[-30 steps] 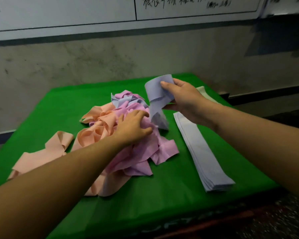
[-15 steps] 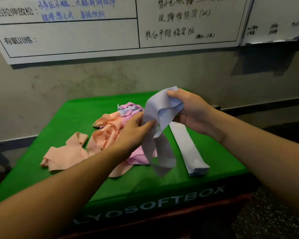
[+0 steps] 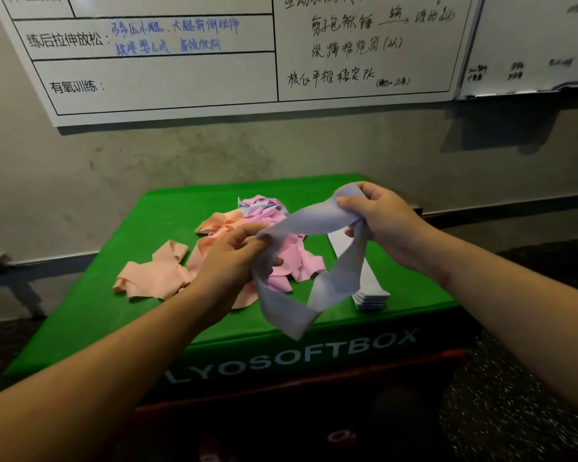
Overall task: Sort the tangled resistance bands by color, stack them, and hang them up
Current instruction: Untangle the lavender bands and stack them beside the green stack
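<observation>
Both hands, left hand (image 3: 237,251) and right hand (image 3: 376,215), pinch the blue band (image 3: 309,221) stretched left-right, its stack (image 3: 369,291) lying below the right hand.

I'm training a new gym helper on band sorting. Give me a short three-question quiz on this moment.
1. True or false: both hands grip the same blue band.
2. Which color is already stacked flat on the green box? A) peach B) pink C) blue
3. Fill in: the tangled pile lies to the ___ of the blue stack.

Key: 1 true, the left hand and right hand both hold it; 2 C; 3 left.
</observation>
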Demonstrator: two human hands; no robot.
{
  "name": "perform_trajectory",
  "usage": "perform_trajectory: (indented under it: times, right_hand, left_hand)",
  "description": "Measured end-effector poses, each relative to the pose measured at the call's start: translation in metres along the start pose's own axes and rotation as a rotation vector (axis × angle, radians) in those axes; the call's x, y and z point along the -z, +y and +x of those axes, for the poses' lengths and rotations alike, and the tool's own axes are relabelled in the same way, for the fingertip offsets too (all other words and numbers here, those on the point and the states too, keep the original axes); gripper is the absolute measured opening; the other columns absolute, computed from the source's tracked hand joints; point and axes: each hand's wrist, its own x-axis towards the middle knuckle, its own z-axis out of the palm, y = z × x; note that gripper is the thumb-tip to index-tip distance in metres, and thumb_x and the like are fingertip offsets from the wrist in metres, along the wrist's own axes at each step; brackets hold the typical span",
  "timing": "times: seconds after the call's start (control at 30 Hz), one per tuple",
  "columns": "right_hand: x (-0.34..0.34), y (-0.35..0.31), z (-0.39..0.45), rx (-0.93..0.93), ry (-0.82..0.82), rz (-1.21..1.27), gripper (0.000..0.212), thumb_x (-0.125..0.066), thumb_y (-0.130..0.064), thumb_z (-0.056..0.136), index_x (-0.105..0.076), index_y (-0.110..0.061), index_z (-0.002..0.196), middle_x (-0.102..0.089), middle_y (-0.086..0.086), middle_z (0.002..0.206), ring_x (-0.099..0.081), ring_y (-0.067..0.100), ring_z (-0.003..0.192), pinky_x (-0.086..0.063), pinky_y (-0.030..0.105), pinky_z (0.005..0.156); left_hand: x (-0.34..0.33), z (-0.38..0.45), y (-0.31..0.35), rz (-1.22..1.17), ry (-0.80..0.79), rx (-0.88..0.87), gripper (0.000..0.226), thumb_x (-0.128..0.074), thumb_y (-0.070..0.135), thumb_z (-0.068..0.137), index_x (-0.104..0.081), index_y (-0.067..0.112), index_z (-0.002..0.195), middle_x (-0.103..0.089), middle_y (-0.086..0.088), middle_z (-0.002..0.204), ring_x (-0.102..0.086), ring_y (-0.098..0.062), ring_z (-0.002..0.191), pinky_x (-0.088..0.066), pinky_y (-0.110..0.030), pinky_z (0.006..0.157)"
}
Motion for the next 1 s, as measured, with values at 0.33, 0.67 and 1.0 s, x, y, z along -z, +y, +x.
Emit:
perform_trajectory:
  times: [0.33, 0.67, 1.0]
  right_hand:
    - [-0.018, 0.019, -0.053, 0.031, -0.208, -0.125, 0.016, -0.067, -0.001, 0.089, -0.059, -0.014, 0.086, -0.065, 0.004, 0.077, -0.060, 0.014, 0.073, -0.048, 0.021, 0.065]
    - [-0.049, 0.003, -0.085, 0.061, -0.171, -0.088, 0.020, -0.070, -0.026, 0.092, -0.059, -0.020, 0.108, -0.063, 0.001, 0.094, -0.063, 0.013, 0.082, -0.052, 0.025, 0.066]
    - [-0.050, -0.014, -0.104, 0.059, -0.130, 0.122, 0.015, -0.072, -0.008, 0.088, -0.062, -0.016, 0.081, -0.062, 0.004, 0.076, -0.056, 0.012, 0.073, -0.047, 0.025, 0.065]
  left_hand:
    - [0.007, -0.034, 0.025, -0.213, 0.147, 0.033, 0.021, -0.047, 0.004, 0.099, -0.063, 0.018, 0.095, -0.070, -0.012, 0.108, -0.072, -0.023, 0.078, -0.058, -0.032, 0.065]
    - [-0.014, -0.066, 0.034, -0.084, 0.063, -0.001, 0.032, -0.051, 0.007, 0.098, -0.072, 0.026, 0.084, -0.070, -0.009, 0.111, -0.065, -0.028, 0.088, -0.052, -0.033, 0.066]
    - [-0.022, -0.089, 0.027, 0.087, -0.039, 0.020, 0.016, -0.049, 0.015, 0.101, -0.064, 0.014, 0.109, -0.073, -0.008, 0.101, -0.067, -0.020, 0.088, -0.053, -0.031, 0.068]
